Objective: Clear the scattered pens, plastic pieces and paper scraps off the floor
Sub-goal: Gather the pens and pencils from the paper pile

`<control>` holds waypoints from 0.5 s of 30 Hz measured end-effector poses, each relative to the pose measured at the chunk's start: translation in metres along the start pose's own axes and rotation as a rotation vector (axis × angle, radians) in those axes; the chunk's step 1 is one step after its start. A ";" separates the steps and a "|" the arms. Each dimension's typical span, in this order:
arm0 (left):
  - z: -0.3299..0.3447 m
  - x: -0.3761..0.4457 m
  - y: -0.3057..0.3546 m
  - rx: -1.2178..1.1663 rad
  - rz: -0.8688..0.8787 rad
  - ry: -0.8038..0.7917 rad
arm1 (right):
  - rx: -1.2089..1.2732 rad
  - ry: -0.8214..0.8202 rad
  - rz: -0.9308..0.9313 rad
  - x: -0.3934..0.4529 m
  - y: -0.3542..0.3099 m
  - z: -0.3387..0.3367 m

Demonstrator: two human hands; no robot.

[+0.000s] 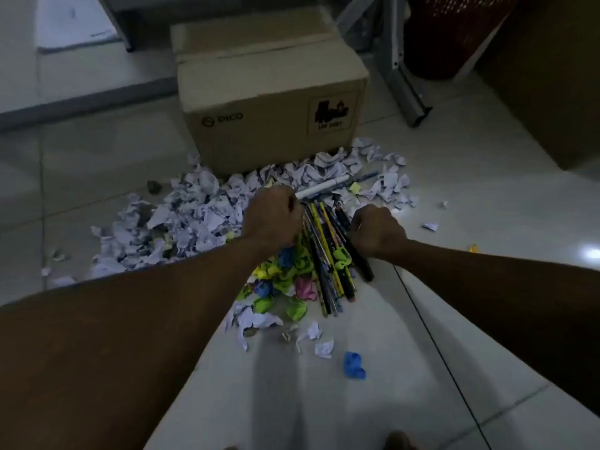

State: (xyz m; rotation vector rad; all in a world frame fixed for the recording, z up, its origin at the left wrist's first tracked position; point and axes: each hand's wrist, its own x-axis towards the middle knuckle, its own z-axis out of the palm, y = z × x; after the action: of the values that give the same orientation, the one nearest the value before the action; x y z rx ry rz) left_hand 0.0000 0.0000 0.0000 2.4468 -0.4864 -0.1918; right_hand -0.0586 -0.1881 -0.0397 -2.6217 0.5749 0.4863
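Note:
A bundle of pens and pencils [328, 254] lies on the tiled floor between my hands, its tips pointing toward me. My left hand [272, 217] is curled at the bundle's far left end and grips a white marker [321, 189] that sticks out to the right. My right hand [378, 230] is curled on the bundle's right side, fingers around the dark pens. Crumpled white paper scraps [181, 222] spread to the left and behind. Coloured scraps [282, 284] in green, yellow, pink and blue lie under my left wrist. A blue scrap [354, 365] sits alone nearer me.
A closed cardboard box [269, 92] stands just behind the pile. A grey metal leg [409, 79] and a dark red basket [454, 30] are at the back right, a brown cabinet [552, 76] at far right. Small stray scraps [430, 226] dot the floor to the right.

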 end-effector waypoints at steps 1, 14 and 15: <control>-0.004 0.005 -0.002 0.022 0.002 -0.028 | -0.003 -0.018 -0.001 0.000 0.001 0.000; 0.004 0.011 0.006 -0.022 -0.009 -0.182 | -0.149 0.020 -0.005 -0.012 -0.006 0.006; 0.004 0.011 0.008 -0.023 -0.012 -0.189 | -0.137 0.020 0.014 -0.012 -0.008 0.006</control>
State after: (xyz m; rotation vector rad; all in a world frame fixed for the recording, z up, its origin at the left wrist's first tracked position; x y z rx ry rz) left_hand 0.0070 -0.0119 0.0015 2.4210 -0.5472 -0.4346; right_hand -0.0667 -0.1753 -0.0379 -2.7567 0.5855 0.5217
